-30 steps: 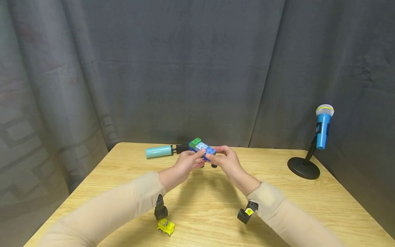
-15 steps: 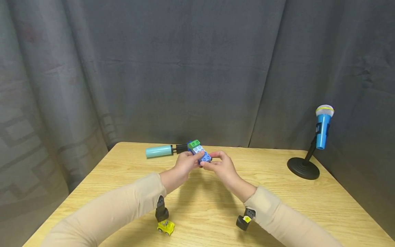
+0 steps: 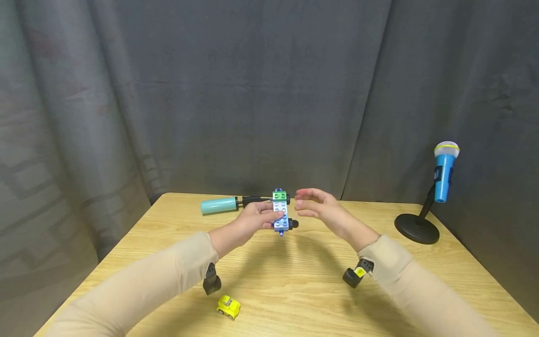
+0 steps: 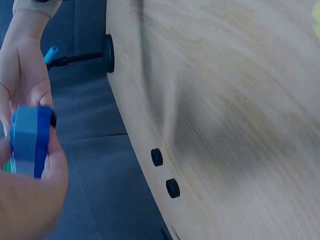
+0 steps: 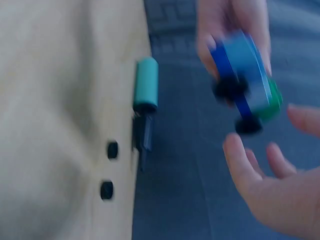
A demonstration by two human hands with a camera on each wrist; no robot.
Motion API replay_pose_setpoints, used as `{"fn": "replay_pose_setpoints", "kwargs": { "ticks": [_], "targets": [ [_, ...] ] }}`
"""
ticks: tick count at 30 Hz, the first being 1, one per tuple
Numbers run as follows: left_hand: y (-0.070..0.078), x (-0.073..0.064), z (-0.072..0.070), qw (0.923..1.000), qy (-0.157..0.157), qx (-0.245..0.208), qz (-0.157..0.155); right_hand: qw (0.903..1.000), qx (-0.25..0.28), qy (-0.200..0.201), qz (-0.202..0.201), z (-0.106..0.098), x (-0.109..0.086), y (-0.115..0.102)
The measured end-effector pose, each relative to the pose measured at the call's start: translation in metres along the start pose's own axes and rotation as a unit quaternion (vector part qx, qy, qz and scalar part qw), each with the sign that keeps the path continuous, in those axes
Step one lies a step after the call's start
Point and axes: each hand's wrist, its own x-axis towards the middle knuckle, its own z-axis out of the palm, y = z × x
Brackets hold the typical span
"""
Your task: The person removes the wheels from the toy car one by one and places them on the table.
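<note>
My left hand (image 3: 250, 219) grips a toy brick car (image 3: 280, 208) around its middle, thumb across the studs. The car's top is green, pale blue and blue, over a darker blue base. In the right wrist view two black wheels show along one side of the car, a nearer wheel (image 5: 231, 88) and a farther wheel (image 5: 248, 125); its opposite side is hidden. My right hand (image 3: 322, 208) is apart from the car on its right, fingers loosely spread and holding nothing. Below lie two loose black wheels on the table, one wheel (image 4: 157, 157) beside another wheel (image 4: 173, 188).
A teal hand pump (image 3: 220, 205) with a black end lies along the back of the table (image 3: 294, 290). A small yellow toy car (image 3: 229, 307) sits near the front. At the right stands a blue toy microphone (image 3: 444, 173) on a black stand (image 3: 417, 229). Grey curtains hang behind.
The brick car has turned, so its green end now points straight away from me. My right hand has let go of it and moved off to the right; the left hand keeps its hold.
</note>
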Motion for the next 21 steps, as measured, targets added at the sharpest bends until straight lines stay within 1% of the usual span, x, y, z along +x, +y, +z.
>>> {"fn": "replay_pose_setpoints", "kwargs": {
  "ticks": [2, 6, 10, 12, 14, 16, 19, 21],
  "targets": [
    [0.002, 0.0, -0.001, 0.9994, -0.032, 0.011, -0.003, 0.9991, 0.009, -0.039, -0.015, -0.013, 0.004, -0.003],
    [0.003, -0.002, -0.004, 0.9948, -0.1, 0.016, -0.011, 0.9941, 0.015, -0.105, -0.022, -0.033, 0.011, -0.004],
    [0.005, -0.004, -0.006, 0.9864, -0.163, 0.018, -0.015, 0.987, 0.01, -0.159, -0.022, -0.042, 0.014, 0.001],
    [0.007, -0.005, -0.007, 0.9823, -0.186, 0.018, -0.017, 0.9829, 0.004, -0.182, -0.025, -0.043, 0.014, 0.005],
    [0.008, -0.006, -0.007, 0.9787, -0.204, 0.014, -0.017, 0.9797, -0.002, -0.198, -0.03, -0.044, 0.015, 0.008],
    [0.009, -0.007, -0.008, 0.976, -0.217, 0.009, -0.019, 0.9786, -0.004, -0.203, -0.035, -0.043, 0.014, 0.01],
    [0.01, -0.008, -0.01, 0.9725, -0.232, 0.007, -0.016, 0.98, -0.007, -0.195, -0.04, -0.041, 0.014, 0.012],
    [0.011, -0.01, -0.012, 0.9715, -0.236, 0.011, -0.015, 0.9817, -0.007, -0.186, -0.042, -0.039, 0.014, 0.012]
  ]
}}
